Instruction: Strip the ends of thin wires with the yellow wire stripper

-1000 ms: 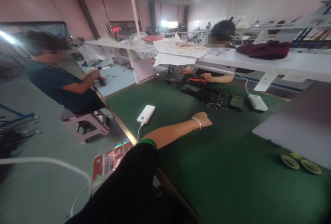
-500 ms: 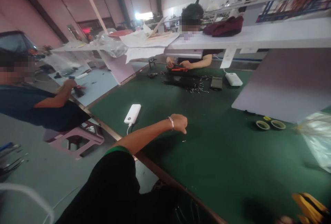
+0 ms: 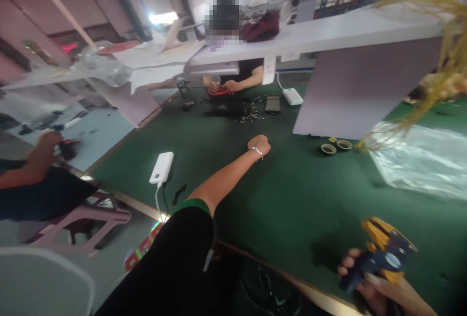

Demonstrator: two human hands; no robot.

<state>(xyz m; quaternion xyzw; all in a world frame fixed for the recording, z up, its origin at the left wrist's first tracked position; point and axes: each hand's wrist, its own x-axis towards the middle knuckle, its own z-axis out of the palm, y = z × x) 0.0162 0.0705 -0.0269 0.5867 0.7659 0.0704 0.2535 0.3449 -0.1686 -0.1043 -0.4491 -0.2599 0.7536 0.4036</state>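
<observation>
My left hand [image 3: 260,146], with a silver bangle at the wrist, reaches far over the green tabletop [image 3: 284,199]. Its fingers are curled shut and turned away from me, so whatever they may hold is hidden. At the lower right, my right hand [image 3: 381,289] grips the handles of a yellow and dark blue wire stripper [image 3: 392,253], held above the table near its front edge. Beyond my left hand lies a scatter of small metal pieces [image 3: 251,113].
A white power bank [image 3: 161,167] with a cable stands left of my arm. Two tape rolls [image 3: 344,146], a clear plastic bag [image 3: 430,160] and yellow wires [image 3: 419,97] lie right. An upright panel [image 3: 346,87] supports a shelf. Co-workers sit opposite and at left.
The view has swung right. My left hand has moved farther across the table; the small metal piece near it no longer shows. My right hand and the wire stripper have come into fuller view.
</observation>
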